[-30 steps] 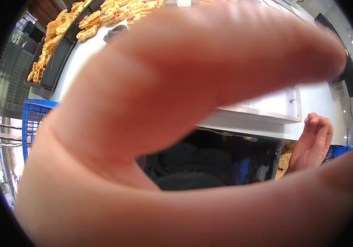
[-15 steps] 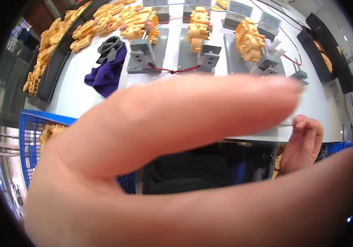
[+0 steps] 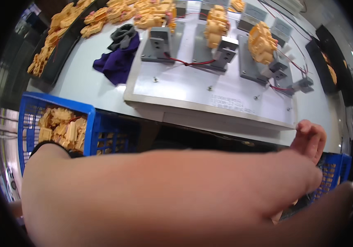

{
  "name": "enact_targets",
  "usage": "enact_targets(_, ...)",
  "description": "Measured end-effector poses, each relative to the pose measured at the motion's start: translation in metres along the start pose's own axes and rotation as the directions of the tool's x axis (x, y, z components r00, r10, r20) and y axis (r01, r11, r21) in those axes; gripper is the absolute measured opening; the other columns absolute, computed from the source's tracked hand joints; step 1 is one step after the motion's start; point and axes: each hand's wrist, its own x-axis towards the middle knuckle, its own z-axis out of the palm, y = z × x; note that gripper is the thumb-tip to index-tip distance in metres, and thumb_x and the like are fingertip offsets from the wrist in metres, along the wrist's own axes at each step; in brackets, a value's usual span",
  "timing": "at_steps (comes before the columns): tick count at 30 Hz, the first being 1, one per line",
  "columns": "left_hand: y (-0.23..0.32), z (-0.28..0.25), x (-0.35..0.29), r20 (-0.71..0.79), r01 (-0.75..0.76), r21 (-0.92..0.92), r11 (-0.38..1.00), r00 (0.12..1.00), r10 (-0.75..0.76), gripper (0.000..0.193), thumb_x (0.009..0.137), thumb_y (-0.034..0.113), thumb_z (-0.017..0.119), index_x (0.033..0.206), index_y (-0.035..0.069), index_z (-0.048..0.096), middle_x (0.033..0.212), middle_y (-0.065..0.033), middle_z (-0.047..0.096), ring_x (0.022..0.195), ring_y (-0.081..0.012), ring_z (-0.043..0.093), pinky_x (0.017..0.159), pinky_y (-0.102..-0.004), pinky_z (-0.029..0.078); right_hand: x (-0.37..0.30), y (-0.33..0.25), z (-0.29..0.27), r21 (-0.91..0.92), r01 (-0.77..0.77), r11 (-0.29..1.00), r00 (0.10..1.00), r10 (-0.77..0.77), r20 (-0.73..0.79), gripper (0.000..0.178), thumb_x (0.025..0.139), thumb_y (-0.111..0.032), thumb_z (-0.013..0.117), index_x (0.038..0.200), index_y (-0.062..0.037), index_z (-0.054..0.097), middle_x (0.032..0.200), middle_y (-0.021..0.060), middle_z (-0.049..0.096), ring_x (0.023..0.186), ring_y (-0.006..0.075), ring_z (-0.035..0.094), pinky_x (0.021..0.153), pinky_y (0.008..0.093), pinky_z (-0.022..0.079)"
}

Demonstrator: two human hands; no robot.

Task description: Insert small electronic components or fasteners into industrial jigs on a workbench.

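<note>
My left hand [image 3: 267, 181] and bare forearm fill the lower part of the view, very near the camera and smeared. Its fingers cannot be made out, nor whether they hold anything. Farther right, my right hand [image 3: 309, 139] is beside the near right corner of a white fixture board [image 3: 176, 88]. Its fingers curl in toward the palm, and no object shows in them. On the board stand three grey clamp fixtures [image 3: 250, 61]. Each bears a yellow plastic housing, one of them this right-hand housing [image 3: 262, 43]. Red and black wires [image 3: 187, 63] link the fixtures.
Blue baskets, one a left basket [image 3: 91, 127] with yellow parts, flank the table edge. A purple cloth [image 3: 116, 61] and a grey cloth [image 3: 123, 36] lie left of the board. Black trays [image 3: 63, 53] of parts stand at both sides. Panel meters [image 3: 252, 15] line the back.
The large left hand, which spread a finger and thumb across the view, has shifted lower and uncovered the board's front. The view has tilted a little. My right hand stays by the corner.
</note>
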Motion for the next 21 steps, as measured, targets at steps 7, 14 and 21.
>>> enact_targets(7, -0.006, 0.006, 0.037, 0.231, -0.023, -0.122, 0.992, 0.972, 0.051, 0.046, 0.103, 0.019, 0.057, 0.146, 0.004, 0.051, 0.135, -0.0108, 0.068, 0.116, -0.0245, 0.069, 0.105, -0.0340, 0.055, -0.002, -0.018, 0.018, -0.017, 0.035, 0.999, 0.999, -0.035, -0.016, 0.019, 0.113, -0.009, 0.048, 0.120, 0.0028, 0.060, 0.107, 0.0131, 0.067, 0.104, 0.0198, 0.064, 0.102, 0.0364, 0.050)
enact_targets(14, -0.012, 0.005, 0.057, 0.381, 0.029, -0.204, 0.979, 0.923, 0.052, 0.048, 0.104, 0.017, 0.055, 0.149, 0.003, 0.049, 0.136, -0.0113, 0.067, 0.115, -0.0244, 0.069, 0.106, -0.0335, 0.055, 0.002, -0.017, 0.032, 0.017, -0.015, 1.000, 0.999, 0.014, 0.046, 0.017, 0.113, -0.009, 0.051, 0.121, 0.0015, 0.062, 0.107, 0.0092, 0.069, 0.103, 0.0139, 0.065, 0.100, 0.0305, 0.051)
enact_targets(21, 0.000, -0.009, 0.039, 0.321, 0.049, -0.200, 0.978, 0.947, 0.018, 0.050, 0.105, 0.016, 0.054, 0.152, 0.002, 0.046, 0.137, -0.0117, 0.067, 0.115, -0.0244, 0.069, 0.106, -0.0331, 0.055, 0.006, -0.016, 0.031, -0.065, 0.009, 0.998, 1.000, -0.008, 0.016, 0.017, 0.113, -0.008, 0.049, 0.117, 0.0009, 0.062, 0.107, 0.0118, 0.068, 0.101, 0.0179, 0.065, 0.098, 0.0343, 0.051)
